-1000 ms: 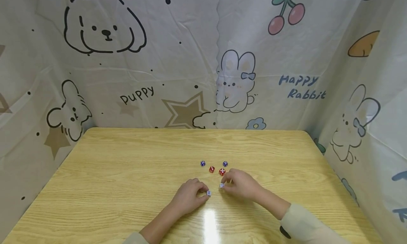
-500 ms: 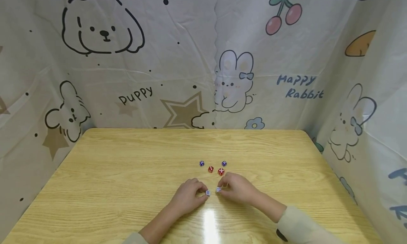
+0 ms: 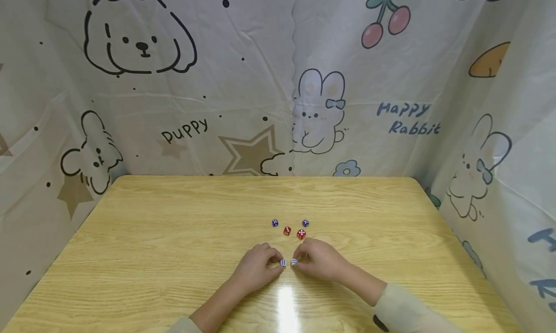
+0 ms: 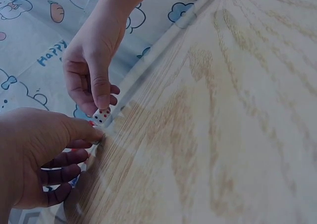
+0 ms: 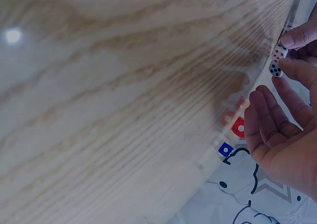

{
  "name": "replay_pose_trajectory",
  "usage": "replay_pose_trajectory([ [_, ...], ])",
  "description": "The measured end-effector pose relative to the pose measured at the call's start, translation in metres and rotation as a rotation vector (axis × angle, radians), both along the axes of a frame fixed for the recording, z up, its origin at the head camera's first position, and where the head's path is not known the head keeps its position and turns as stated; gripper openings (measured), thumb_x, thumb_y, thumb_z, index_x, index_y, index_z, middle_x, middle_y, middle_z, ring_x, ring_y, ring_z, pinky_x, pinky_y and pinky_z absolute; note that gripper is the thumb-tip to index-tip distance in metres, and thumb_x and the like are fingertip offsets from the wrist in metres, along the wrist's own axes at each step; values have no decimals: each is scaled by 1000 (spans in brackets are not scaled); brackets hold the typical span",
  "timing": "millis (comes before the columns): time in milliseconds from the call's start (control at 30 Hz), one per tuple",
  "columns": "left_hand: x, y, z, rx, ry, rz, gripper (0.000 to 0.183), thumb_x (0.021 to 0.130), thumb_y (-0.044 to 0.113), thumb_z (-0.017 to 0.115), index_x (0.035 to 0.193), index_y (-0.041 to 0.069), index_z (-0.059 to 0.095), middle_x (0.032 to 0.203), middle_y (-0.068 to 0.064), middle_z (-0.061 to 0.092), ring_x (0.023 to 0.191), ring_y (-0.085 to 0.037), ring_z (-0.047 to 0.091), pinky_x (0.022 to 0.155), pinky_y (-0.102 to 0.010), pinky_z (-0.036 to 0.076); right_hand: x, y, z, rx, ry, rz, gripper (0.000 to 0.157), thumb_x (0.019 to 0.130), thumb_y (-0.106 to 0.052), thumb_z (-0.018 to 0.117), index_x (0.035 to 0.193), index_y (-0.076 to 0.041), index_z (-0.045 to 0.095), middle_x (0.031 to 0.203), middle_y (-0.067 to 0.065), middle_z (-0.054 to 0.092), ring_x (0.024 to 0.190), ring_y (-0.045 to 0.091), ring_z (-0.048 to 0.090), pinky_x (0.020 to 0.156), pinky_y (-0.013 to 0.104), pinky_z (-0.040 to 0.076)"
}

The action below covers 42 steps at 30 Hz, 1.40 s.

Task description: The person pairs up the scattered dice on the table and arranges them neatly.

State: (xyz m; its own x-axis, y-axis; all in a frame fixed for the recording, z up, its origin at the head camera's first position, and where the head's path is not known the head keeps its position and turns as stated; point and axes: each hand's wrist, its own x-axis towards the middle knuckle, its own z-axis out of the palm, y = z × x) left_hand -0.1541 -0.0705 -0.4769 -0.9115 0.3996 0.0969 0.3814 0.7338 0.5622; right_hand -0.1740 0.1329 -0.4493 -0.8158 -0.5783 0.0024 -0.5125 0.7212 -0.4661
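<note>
In the head view my left hand (image 3: pixel 257 266) pinches a white die (image 3: pixel 283 262) between thumb and finger, low at the table's middle. Facing it, my right hand (image 3: pixel 320 259) pinches a second white die (image 3: pixel 294 262), with a narrow gap between the two. Whether they touch the table is hard to tell. The right hand's white die (image 4: pixel 101 116) also shows in the left wrist view, while the left hand's is mostly covered by its fingers. Just beyond lie two red dice (image 3: pixel 287 231) (image 3: pixel 301 234) and two blue dice (image 3: pixel 275 223) (image 3: pixel 305 223).
The wooden table (image 3: pixel 173 212) has a light glare near its front. A patterned curtain (image 3: pixel 243 82) hangs behind it and along both sides.
My right hand has moved left and toward me with its white die, bringing it close to the other white die. The left hand has stayed almost still.
</note>
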Motion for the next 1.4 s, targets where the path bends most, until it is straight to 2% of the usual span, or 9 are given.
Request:
replay_pose_trajectory([
  [400,0,1,0,16,0,8,16,82,27,70,91,15,70,82,7,56,78,-7,49,68,-23,40,0,-4,-6,1,-10,11,13,83,-23,69,91,-13,69,85,-5,64,77,5,57,70,21,48],
  [1400,-1,2,0,18,-20,14,15,81,26,71,91,15,69,82,6,56,77,-6,48,67,-23,40,-1,-9,-4,-5,-19,16,15,81,-22,71,90,-10,69,83,-2,63,74,7,56,67,21,46],
])
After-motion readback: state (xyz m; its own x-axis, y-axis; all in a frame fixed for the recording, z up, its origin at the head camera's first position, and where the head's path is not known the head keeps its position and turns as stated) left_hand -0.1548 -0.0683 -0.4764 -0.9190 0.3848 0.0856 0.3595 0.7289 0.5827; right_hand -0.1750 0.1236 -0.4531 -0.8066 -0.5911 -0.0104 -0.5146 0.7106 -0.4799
